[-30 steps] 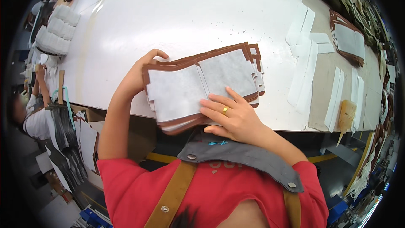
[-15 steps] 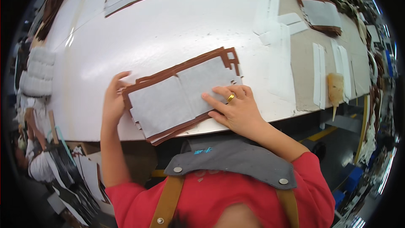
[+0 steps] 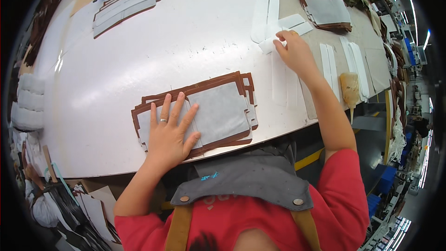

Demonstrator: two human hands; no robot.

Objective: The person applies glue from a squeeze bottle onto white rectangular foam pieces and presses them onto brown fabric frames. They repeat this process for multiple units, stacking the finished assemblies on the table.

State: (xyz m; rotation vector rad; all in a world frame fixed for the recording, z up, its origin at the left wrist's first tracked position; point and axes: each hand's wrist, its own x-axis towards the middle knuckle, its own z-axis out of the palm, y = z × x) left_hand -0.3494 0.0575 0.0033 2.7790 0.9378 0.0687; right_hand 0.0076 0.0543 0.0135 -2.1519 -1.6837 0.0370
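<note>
A stack of brown-edged panels [image 3: 218, 109] with pale grey faces lies near the table's front edge, its layers slightly fanned. My left hand [image 3: 169, 137] rests flat on the left part of the top panel, fingers spread and a ring on one of them. Farther off to the right, my right hand [image 3: 297, 53] is over the white strips [image 3: 265, 18], its fingers bent and the thumb a little apart from them. I see nothing held in it. Some of the strips are partly covered by that hand.
Another stack of brown-edged pieces [image 3: 327, 10] sits at the far right, and fanned panels [image 3: 127, 9] lie at the far left. More white strips [image 3: 329, 67] are beside a yellowish glue bottle [image 3: 349, 88] with its nozzle over the table edge. White bundles [image 3: 30, 104] stand at left.
My right hand has left the panel stack and reached far right to the white strips. My left hand has moved from the stack's left edge to lie flat on top. The stack looks turned slightly.
</note>
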